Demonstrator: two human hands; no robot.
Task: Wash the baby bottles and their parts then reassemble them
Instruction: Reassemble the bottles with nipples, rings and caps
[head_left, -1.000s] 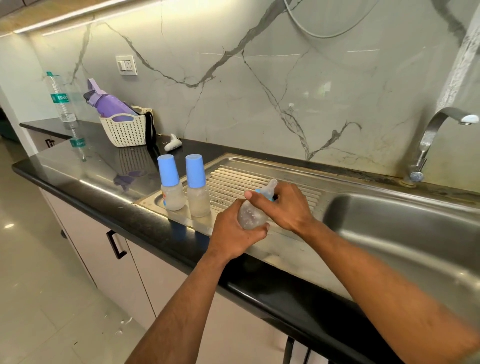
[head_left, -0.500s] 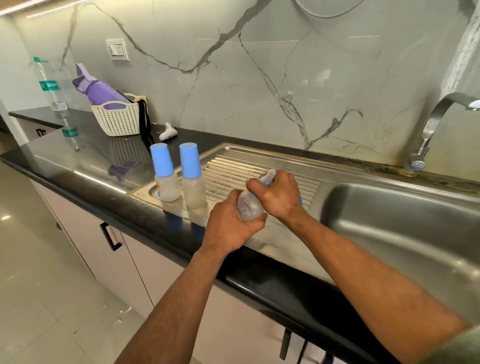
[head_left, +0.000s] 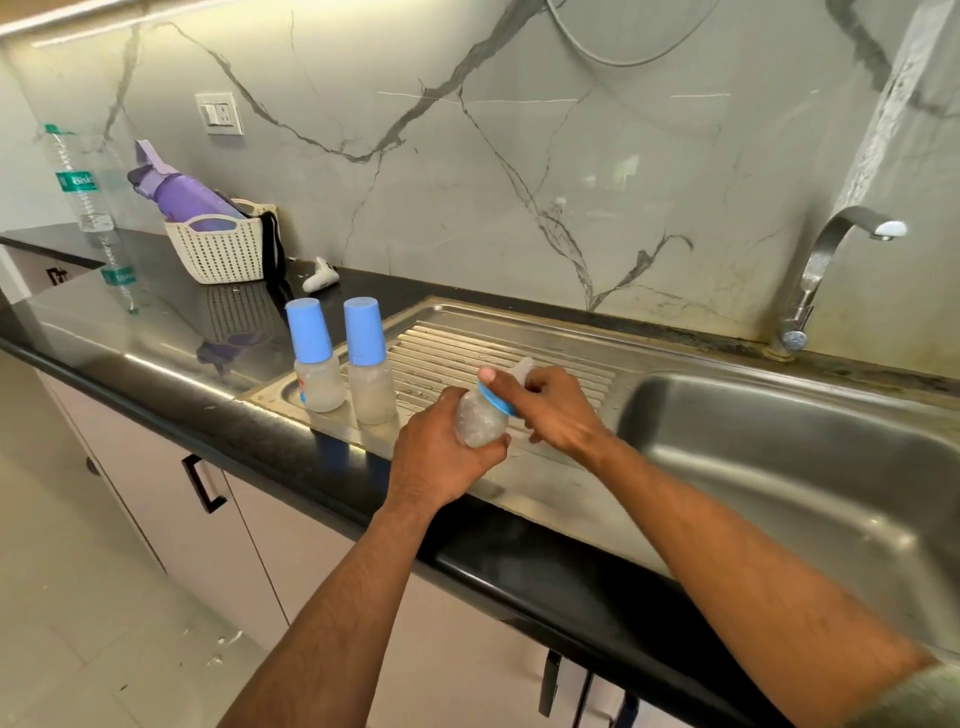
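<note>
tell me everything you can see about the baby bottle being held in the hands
The baby bottle is small, with a clear, cloudy plastic body, a blue collar ring and a translucent teat, no cap. It is tilted, teat up and to the right, above the steel drainboard. The left hand cups its body; the right hand grips the collar.

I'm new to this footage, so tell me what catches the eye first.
Both hands meet over the steel drainboard: the left hand grips a clear baby bottle while the right hand works its blue collar. Left of them, two capped bottles stand upright on the drainboard's near corner. The sink basin is at the right, under the tap.
</note>
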